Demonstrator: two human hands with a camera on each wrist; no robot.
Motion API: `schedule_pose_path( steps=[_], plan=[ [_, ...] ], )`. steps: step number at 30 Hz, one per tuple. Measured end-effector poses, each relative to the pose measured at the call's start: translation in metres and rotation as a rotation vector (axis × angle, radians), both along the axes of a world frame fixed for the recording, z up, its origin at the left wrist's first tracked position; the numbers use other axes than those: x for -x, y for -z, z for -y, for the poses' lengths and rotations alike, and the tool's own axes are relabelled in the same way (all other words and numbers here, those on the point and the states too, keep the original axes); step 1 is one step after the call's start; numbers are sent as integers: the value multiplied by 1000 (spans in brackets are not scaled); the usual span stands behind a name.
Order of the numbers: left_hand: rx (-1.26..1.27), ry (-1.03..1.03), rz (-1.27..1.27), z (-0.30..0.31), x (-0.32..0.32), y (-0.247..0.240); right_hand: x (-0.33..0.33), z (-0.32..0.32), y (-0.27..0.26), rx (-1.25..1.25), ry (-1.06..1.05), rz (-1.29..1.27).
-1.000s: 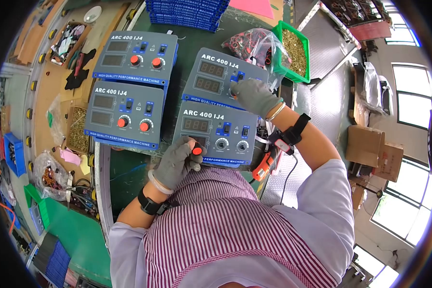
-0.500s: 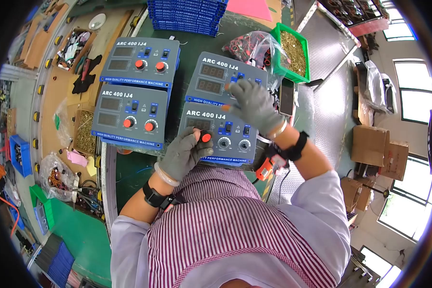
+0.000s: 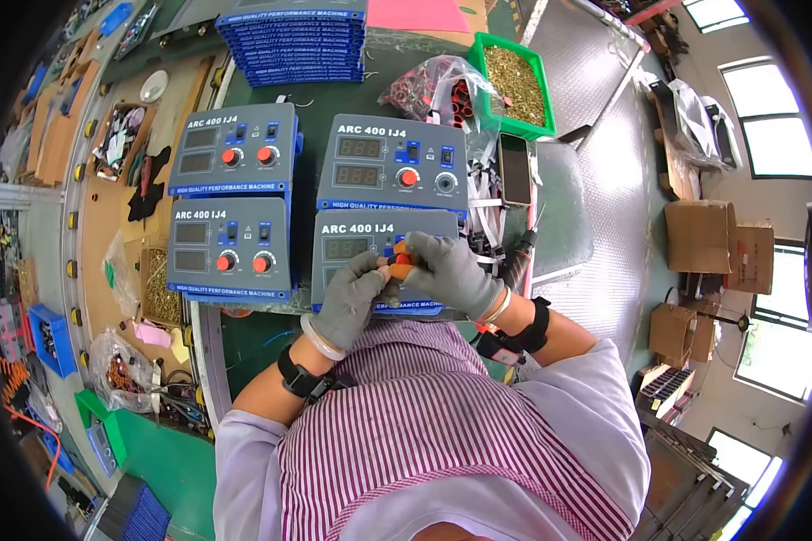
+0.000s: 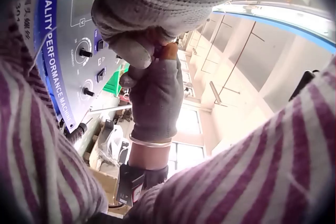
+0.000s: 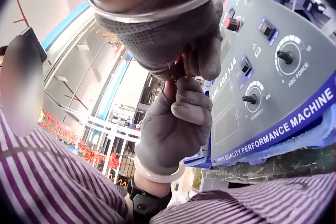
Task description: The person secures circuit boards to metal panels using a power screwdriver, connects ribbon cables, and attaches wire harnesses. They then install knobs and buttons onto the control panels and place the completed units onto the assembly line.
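Note:
Both gloved hands meet over the lower right ARC 400 IJ4 panel [image 3: 343,225]. My left hand [image 3: 350,299] pinches a red knob [image 3: 402,260] from the left, and my right hand [image 3: 453,274] grips it from the right. Fingers largely hide the knob; a dark red part [image 5: 180,68] shows between the hands in the right wrist view. Two bare black shafts stand on the lower panel, the current shaft [image 5: 250,98] and the arc force shaft [image 5: 285,57]. On the upper right panel [image 3: 347,135] are a red knob [image 3: 407,178] and a bare shaft [image 3: 445,184].
Two panels with red knobs lie to the left, the upper [image 3: 189,176] and the lower [image 3: 185,275]. Behind are stacked blue panels [image 3: 293,45], a bag of red parts [image 3: 451,95] and a green bin [image 3: 550,113]. A phone [image 3: 515,169] lies at the right.
My right hand has moved down from the upper right panel to the knob in my left hand, uncovering that panel's red knob. The panels have shifted left and down in view.

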State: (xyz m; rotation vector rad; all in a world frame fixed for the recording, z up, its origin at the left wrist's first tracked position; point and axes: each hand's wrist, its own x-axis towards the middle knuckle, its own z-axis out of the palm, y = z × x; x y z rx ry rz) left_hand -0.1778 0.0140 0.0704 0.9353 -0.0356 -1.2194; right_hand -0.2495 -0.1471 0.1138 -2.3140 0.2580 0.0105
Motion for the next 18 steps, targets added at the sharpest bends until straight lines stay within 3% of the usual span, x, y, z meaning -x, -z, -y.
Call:
schedule_pose_path(
  steps=[2,5,8,10,18],
  plan=[
    [-38,50,41,2,-1,0,-2,2,-7,-32,-25,-40],
    [-91,140,159,5,-2,-2,3,13,-6,204,-236,-90],
    [-87,162,219,8,-2,-8,-7,40,-1,152,-86,-175],
    [-102,114,251,8,-2,-8,-12,83,23,261,-9,-63],
    [-115,101,144,-3,-6,15,-36,109,19,547,-30,-298]
  ],
)
